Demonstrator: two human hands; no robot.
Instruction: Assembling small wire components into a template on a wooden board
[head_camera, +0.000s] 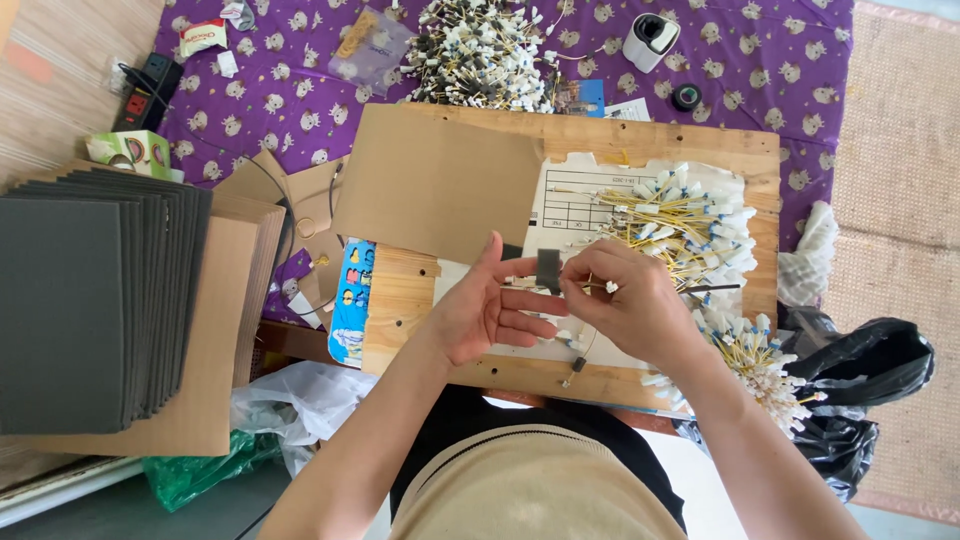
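Note:
My left hand (487, 305) is held palm-up over a wooden board (400, 310), its fingers spread, with a thin yellow cable with white plug ends (578, 365) lying across the fingertips. My right hand (625, 305) is pinched on that same cable beside a small dark grey foam piece (548, 268) that stands between the two hands. A heap of like yellow cables with white ends (690, 225) lies on a white printed sheet (572, 205) just beyond my right hand. More such cables (760, 365) lie under my right forearm.
A stack of dark grey foam sheets (70, 310) on brown cardboard (215, 350) sits at the left. A loose cardboard sheet (435, 185) covers the board's far left. Another cable pile (480, 55), a white device (650, 40) and a tape roll (686, 96) lie on purple cloth. Black bags (860, 370) sit right.

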